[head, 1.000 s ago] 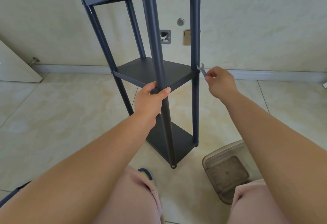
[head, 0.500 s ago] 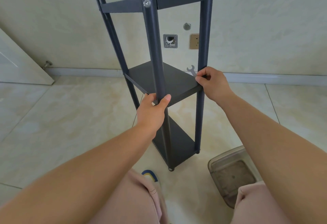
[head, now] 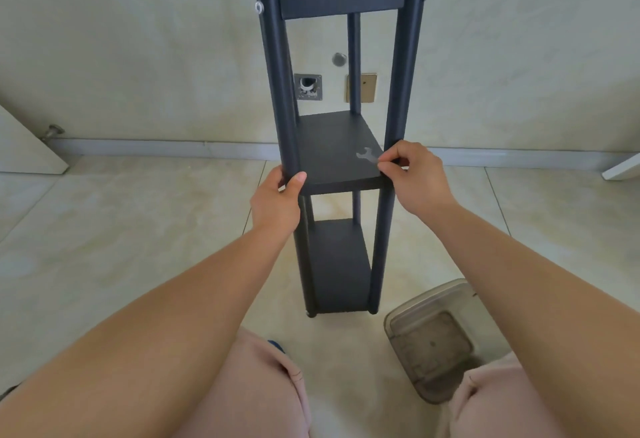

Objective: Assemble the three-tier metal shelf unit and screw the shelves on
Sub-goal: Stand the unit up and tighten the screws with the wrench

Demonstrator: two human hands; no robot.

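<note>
Since the earlier frame, the shelf unit (head: 332, 160), upright at frame centre, is seen turned square-on. Left hand (head: 277, 202) is clenched round the near-left post; right hand (head: 414, 174) pinches a small wrench (head: 367, 154) over the middle shelf. No legible writing.

A room in a home: glossy tiled floor (head: 121, 247), pale wall with a baseboard (head: 156, 148), and a wall socket plate (head: 366, 87).

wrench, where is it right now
In the head view the wrench is pinched in the right hand, its open end lying over the right side of the middle shelf, beside the front right post.
</note>
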